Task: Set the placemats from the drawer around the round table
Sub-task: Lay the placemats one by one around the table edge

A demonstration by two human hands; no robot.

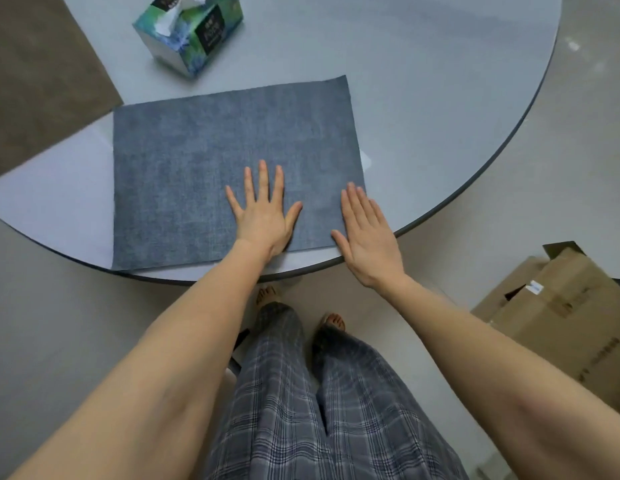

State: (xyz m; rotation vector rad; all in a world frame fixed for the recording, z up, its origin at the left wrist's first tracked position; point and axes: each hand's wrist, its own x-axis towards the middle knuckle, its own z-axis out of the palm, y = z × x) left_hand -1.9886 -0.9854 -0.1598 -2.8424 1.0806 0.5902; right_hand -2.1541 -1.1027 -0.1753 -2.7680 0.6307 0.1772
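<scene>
At the far left of the round tabletop [422, 81] a brown placemat [34, 77] lies with its corner pointing toward the middle, and beside it, further back, stands a tissue box [189, 32]. Right before me the blue-grey placemat [204, 168] lies flat, its near edge almost at the tabletop's rim and its left near corner seeming to reach just over it. My left hand [263, 213] rests palm down on the mat with fingers spread and straight, gripping nothing. My right hand [365, 233] is flat too, fingers together, its inner edge and fingertips at the mat's right near corner, the rest over the bare rim; it holds nothing either. I judge this mat to be light, thin and limp, a woven cloth that would droop if lifted by one point. On the smooth top it should slide easily under a flat palm, so pressing and pushing suits small shifts; for lifting I would pinch two corners of one edge. On the floor at the right sits a cardboard box [561, 306].
</scene>
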